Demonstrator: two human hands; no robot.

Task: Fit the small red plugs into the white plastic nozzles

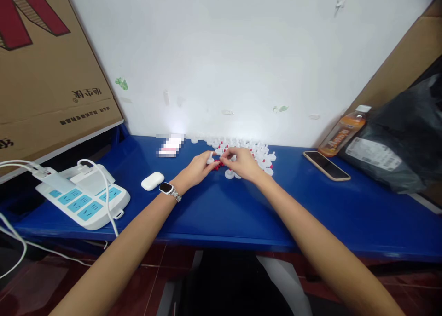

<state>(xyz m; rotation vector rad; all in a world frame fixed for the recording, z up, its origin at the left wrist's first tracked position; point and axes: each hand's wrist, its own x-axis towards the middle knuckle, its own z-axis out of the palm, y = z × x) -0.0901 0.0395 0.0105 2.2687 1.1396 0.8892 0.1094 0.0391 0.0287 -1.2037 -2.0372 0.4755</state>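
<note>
Both my hands meet over a pile of small white plastic caps (257, 152) and little red pieces (217, 167) on the blue table (221, 210). My left hand (198, 165), with a watch on its wrist, pinches a white cap (210, 158) at its fingertips. My right hand (241, 162) is closed on another small white piece right beside it. The fingertips of the two hands nearly touch. More white caps lie along the wall behind the hands.
A white power strip (83, 196) with plugged cables sits at the left, a white earbud case (152, 180) near my left wrist. A phone (326, 165), an orange drink bottle (343, 131) and a black bag (397, 146) lie at the right. A cardboard box (44, 67) leans at far left.
</note>
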